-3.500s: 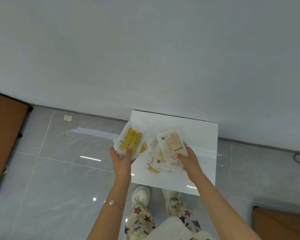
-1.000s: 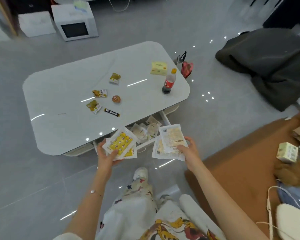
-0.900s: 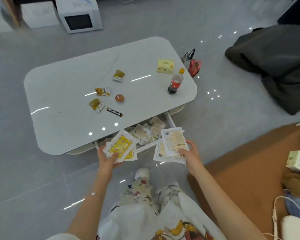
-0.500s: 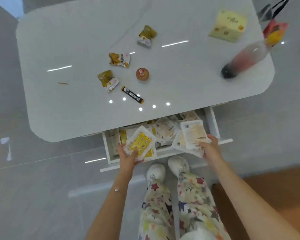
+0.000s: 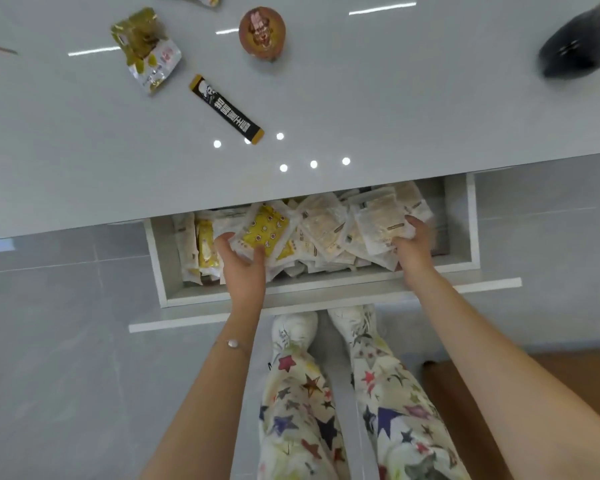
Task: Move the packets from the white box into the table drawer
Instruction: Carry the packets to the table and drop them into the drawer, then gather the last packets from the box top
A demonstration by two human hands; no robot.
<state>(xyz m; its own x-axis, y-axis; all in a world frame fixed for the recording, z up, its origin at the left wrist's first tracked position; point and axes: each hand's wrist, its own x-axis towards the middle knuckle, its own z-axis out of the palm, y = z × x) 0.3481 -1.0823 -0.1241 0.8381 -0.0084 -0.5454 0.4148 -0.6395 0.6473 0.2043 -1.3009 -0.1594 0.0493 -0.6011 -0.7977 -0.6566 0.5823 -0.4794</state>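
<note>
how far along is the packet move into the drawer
Done: the open drawer already holds a pile of packets. In hand: the left hand grips yellow packets, the right hand pale packets, both low over the pile, unreleased. Left: letting go; the white box is out of view, so its remainder is unknown.

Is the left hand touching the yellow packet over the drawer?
Touching. The head view shows the left hand pinching the yellow packet at its near edge, thumb on top, above the open drawer.
</note>
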